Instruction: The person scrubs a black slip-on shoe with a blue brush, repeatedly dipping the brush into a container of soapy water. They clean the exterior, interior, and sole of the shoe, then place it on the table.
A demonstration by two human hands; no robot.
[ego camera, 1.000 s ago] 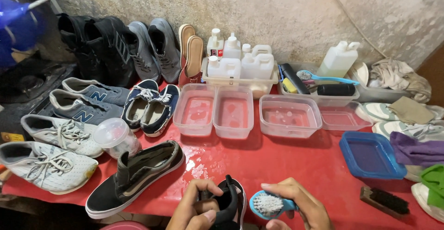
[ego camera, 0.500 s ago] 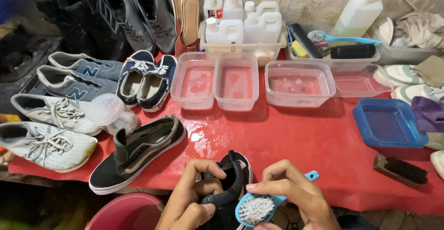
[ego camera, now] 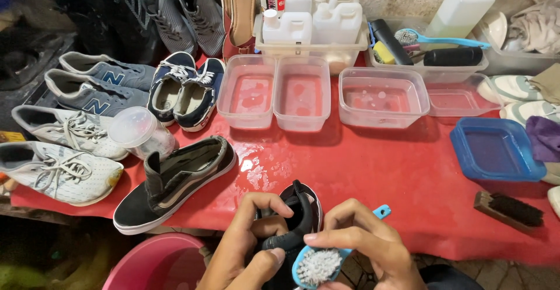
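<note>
Black shoe (ego camera: 294,223) clasped by left hand (ego camera: 248,240) fingers; right hand (ego camera: 364,246) pinches blue brush (ego camera: 321,264) beside it

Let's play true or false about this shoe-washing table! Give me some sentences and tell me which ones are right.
1. The left hand holds a black shoe. True.
2. The right hand holds a yellow sponge. False: it holds a blue brush with white bristles.
3. The table is red. True.
4. The clear tubs are stacked up. False: they stand side by side.
5. A dark brush lies at the right. True.
</note>
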